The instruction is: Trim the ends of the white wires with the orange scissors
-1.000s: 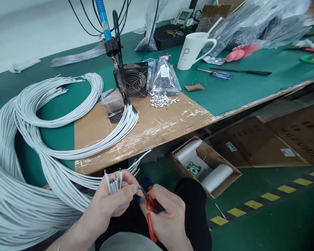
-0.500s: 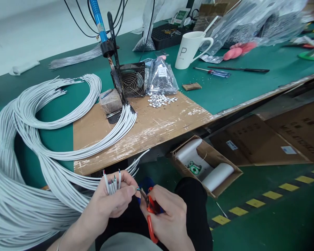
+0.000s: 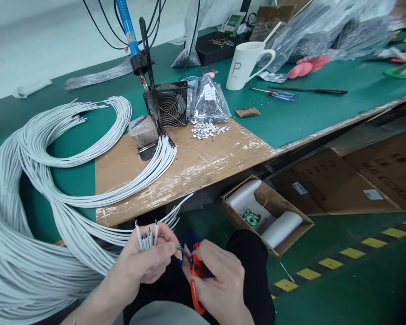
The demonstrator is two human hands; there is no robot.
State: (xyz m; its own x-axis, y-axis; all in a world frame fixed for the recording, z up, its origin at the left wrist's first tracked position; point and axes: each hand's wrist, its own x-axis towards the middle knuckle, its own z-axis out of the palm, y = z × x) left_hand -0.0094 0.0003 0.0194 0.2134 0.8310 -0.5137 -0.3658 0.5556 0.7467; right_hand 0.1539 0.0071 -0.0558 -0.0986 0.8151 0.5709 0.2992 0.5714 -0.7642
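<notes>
My left hand (image 3: pixel 148 260) is closed around a small bunch of grey cable ends (image 3: pixel 146 235), their coloured inner wires sticking up past my fingers. My right hand (image 3: pixel 219 280) grips red-handled cutters (image 3: pixel 195 274), and the jaws meet a wire tip held out by my left thumb and forefinger. Both hands work low over my lap, below the bench edge. A big mass of grey cables (image 3: pixel 27 216) loops from the left across the bench and down to my left hand.
A worn cardboard sheet (image 3: pixel 196 164) covers the green bench (image 3: pixel 307 113). On it stand a soldering iron holder (image 3: pixel 145 67), a small fan (image 3: pixel 171 106), a bag of metal parts (image 3: pixel 209 101) and loose terminals (image 3: pixel 208 130). A white mug (image 3: pixel 245 65) stands behind. An open carton (image 3: pixel 267 214) sits on the floor.
The hands have barely moved; the cutter jaws have closed in slightly on the wire tip at my left fingers. The view has shifted a little.
</notes>
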